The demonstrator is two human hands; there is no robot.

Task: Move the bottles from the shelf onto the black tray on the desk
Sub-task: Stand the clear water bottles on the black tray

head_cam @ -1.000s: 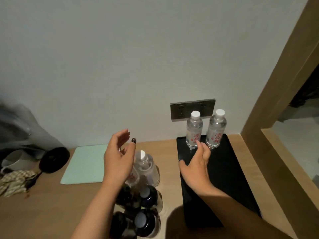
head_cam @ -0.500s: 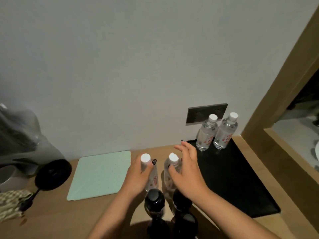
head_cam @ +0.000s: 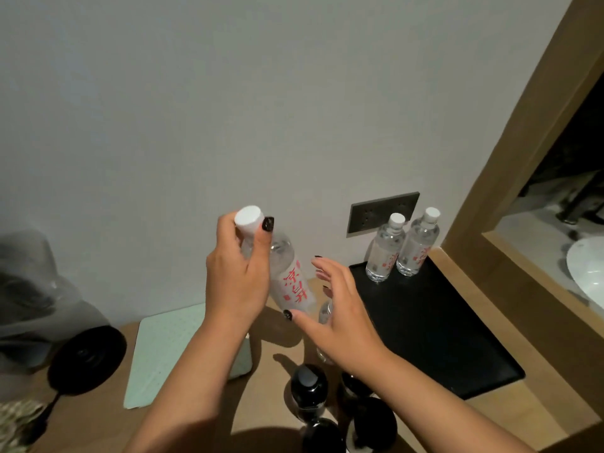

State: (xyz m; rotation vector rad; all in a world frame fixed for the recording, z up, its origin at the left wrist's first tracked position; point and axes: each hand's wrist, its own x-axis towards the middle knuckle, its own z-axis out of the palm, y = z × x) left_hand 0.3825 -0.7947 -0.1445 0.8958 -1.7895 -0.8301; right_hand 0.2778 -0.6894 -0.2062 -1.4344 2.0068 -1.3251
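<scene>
- Left hand [head_cam: 238, 279]: grip wraps the neck and shoulder of a clear bottle [head_cam: 287, 276], lifted off the surface [head_cam: 108, 416] and tilted, cap [head_cam: 249, 218] up and left, base down and right; judged to be in carry toward the tray [head_cam: 434, 328].
- Right hand [head_cam: 343, 318]: fingers spread wide, holding nothing, thumb tip touching or just beside the lifted bottle's base. A second clear bottle [head_cam: 325, 313] stands just behind the palm; probably the next pick.
- Tray lies at the surface's right side, by the wall; two bottles [head_cam: 402, 250] stand upright at its back edge, touching, which leaves the front free.
- Dark-capped bottles [head_cam: 330, 407] stand at the near edge.
- A green mat [head_cam: 170, 351] lies left.
</scene>
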